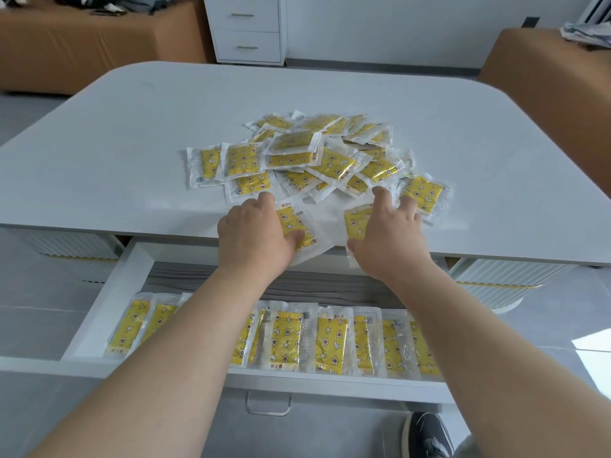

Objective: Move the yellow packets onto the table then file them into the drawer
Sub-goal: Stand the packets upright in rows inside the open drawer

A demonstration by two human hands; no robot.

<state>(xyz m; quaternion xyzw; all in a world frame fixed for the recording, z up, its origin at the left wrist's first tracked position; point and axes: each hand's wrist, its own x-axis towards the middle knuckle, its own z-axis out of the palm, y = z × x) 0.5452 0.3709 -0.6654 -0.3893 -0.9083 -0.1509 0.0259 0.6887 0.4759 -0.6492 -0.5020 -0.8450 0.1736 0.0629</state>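
Several yellow packets (317,153) in clear wrappers lie in a loose heap on the white table (132,133). My left hand (254,231) lies on one yellow packet (294,223) at the table's front edge, thumb pressing on top, fingers straight. My right hand (391,233) rests flat with spread fingers on another packet (355,221). Both packets overhang the edge. Below, the open drawer (109,299) holds a row of packets (330,342) standing side by side; my forearms hide part of the row.
The drawer's metal handle (268,404) hangs at its front. My shoe (426,438) is on the floor under it. A white cabinet (246,28) and brown sofas (66,44) stand beyond the table.
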